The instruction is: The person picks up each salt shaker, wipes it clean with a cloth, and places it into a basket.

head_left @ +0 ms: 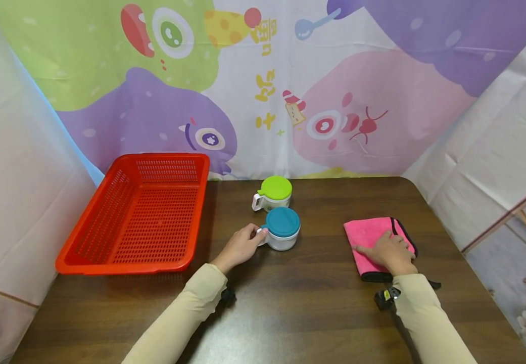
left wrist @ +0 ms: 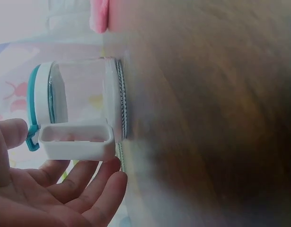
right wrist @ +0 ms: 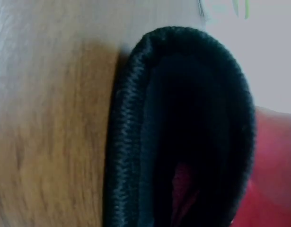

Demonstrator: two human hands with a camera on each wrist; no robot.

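Note:
A clear jar (head_left: 283,241) with a teal lid (head_left: 283,221) and white handle stands near the table's middle. My left hand (head_left: 241,246) holds it at the handle (left wrist: 78,150). In the left wrist view, the thumb (left wrist: 13,133) is on the lid's tab and the other fingers reach behind the handle. At the right, my right hand (head_left: 391,251) rests on a folded pink cloth (head_left: 363,232) with black edging. The right wrist view is filled by the cloth's black folded edge (right wrist: 126,156); the hand is hidden there.
Just behind the teal-lidded jar stands a similar jar with a green lid (head_left: 276,187) and a white handle. A red perforated basket (head_left: 194,212) sits on the left side of the wooden table (head_left: 308,313). A cartoon-printed curtain (head_left: 263,146) hangs along the back.

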